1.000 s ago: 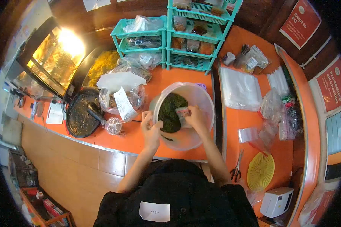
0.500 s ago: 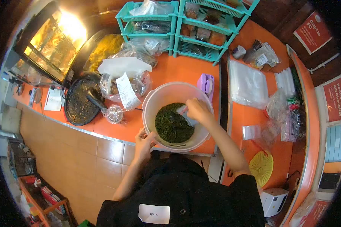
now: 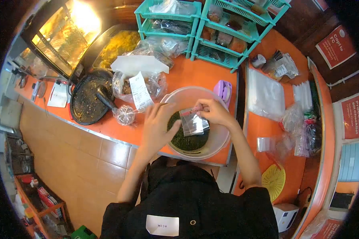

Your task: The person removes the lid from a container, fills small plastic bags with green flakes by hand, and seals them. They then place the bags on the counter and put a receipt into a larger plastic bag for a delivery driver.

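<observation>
A round whitish plastic tub (image 3: pixel 221 141) stands at the counter's front edge. Finely chopped dark green stuff (image 3: pixel 183 141) covers its bottom. Over the tub, my right hand (image 3: pixel 213 111) pinches a small clear plastic zip bag (image 3: pixel 194 124) by its pinkish-red top edge. The bag hangs flat and see-through above the green stuff. My left hand (image 3: pixel 157 125) is raised at the tub's left rim, fingers spread and slightly blurred, holding nothing. Its thumb points toward the bag but looks apart from it.
Left of the tub lie a filled plastic bag with a paper receipt (image 3: pixel 140 91) and a dark stone mortar (image 3: pixel 89 99) with its pestle (image 3: pixel 103 97). Behind the tub sits a purple tape dispenser (image 3: pixel 222 91). Teal racks (image 3: pixel 217 55) stand farther back; clear bags (image 3: pixel 266 93) lie right.
My right hand has lifted the zip bag from the green stuff. My left hand has left the tub's lower left rim and come up beside the bag, fingers spreading. The view has shifted slightly.
</observation>
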`<state>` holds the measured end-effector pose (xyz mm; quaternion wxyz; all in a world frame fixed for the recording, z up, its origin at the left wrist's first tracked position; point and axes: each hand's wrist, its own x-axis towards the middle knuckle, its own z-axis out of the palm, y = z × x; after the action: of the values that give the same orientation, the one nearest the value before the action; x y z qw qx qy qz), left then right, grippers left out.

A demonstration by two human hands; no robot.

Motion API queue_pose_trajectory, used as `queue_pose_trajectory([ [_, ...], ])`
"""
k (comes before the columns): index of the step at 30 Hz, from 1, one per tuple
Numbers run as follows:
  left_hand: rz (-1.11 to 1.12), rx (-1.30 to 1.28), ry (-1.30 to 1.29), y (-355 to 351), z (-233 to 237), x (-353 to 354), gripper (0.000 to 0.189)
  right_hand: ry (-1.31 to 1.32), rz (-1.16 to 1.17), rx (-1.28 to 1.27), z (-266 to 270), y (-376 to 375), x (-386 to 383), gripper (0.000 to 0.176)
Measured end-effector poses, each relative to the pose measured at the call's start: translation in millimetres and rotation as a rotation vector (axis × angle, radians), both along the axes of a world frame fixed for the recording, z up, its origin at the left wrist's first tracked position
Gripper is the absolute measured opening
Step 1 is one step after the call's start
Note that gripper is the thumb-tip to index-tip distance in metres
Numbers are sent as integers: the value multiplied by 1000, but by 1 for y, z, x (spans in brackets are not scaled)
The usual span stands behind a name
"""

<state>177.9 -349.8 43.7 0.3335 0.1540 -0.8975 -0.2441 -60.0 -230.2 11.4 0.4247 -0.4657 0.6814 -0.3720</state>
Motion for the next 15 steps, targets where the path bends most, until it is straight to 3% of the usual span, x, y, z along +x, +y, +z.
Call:
queue_pose_trajectory([
  [3, -120, 171, -57, 0, -13, -28, 40, -73, 20, -16, 11, 8, 0, 15],
  [6, -187, 539, -209, -3, -23, -49, 26, -25, -2, -104, 5, 13, 2, 17],
  [8, -159, 420, -193, -7, -35, -57, 18, 22, -36, -124, 1, 17, 6, 18],
  [9, -146, 362, -185, -8, -38, -60, 14, 94, -91, 0, 8, 18, 10, 23],
  [12, -67, 214, -277, -11, -41, -65, 16, 502, -177, 1, 5, 24, 18, 28],
  [15, -32, 137, -367, -8, -37, -70, 15, 685, -128, 248, 6, 19, 21, 36],
])
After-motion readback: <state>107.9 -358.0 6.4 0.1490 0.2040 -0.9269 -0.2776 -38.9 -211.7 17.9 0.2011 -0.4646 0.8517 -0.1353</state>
